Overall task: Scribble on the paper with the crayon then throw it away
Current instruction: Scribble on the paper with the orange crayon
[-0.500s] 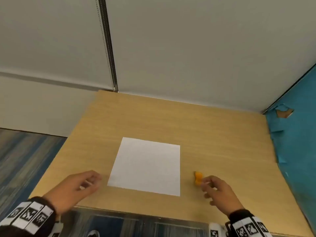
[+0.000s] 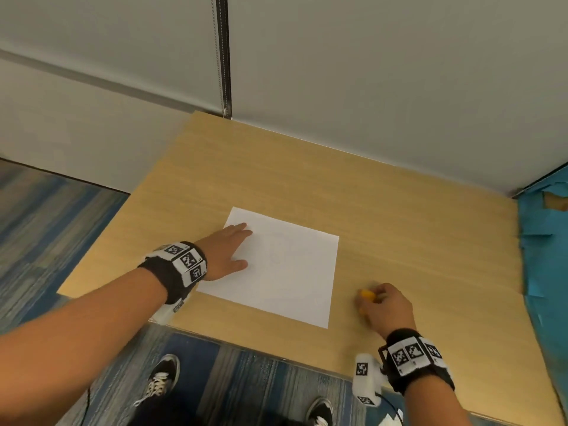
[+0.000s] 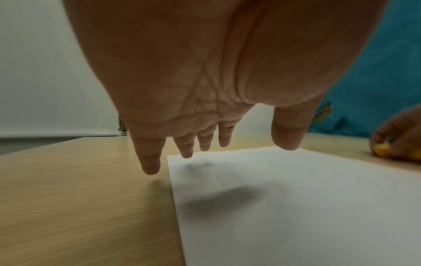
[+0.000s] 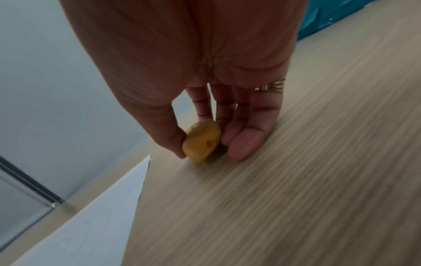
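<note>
A white sheet of paper lies flat on the wooden table, with only faint marks on it. My left hand is open with straight fingers over the paper's left edge; in the left wrist view the fingertips hover just above the paper, casting a shadow. To the right of the sheet, my right hand pinches a chunky orange-yellow crayon on the tabletop. In the right wrist view the thumb and fingers close round the crayon, which touches the table.
A grey wall with a vertical metal rail runs behind the table. A teal panel with torn patches borders the table's right side. Blue striped carpet and my two shoes lie below the near edge.
My left hand has moved forward and right from the table's near edge onto the paper's left side. My right hand has closed its fingers around the crayon.
</note>
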Demonstrator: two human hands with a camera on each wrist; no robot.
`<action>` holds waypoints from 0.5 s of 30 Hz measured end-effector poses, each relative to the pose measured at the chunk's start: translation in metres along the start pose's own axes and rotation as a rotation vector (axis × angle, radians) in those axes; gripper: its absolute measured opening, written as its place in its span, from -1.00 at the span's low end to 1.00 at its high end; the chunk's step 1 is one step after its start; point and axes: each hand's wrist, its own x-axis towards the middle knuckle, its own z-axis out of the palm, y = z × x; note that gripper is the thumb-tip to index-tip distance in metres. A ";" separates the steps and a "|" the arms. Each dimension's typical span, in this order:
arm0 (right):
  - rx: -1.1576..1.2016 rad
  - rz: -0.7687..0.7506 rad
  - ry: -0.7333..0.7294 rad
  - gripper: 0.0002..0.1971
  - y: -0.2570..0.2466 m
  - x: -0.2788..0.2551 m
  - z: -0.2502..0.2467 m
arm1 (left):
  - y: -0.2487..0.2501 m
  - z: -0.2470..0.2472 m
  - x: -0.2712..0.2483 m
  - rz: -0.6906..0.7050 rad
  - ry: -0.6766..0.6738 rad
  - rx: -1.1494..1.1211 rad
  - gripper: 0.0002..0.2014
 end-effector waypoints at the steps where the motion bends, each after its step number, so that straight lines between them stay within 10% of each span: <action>1: 0.046 0.002 0.006 -0.72 0.002 0.000 -0.002 | 0.001 0.004 0.003 0.007 -0.032 0.092 -0.21; 15: 0.011 -0.429 -0.275 -0.80 -0.055 -0.008 0.034 | 0.042 0.045 -0.046 0.148 -0.108 0.348 -0.26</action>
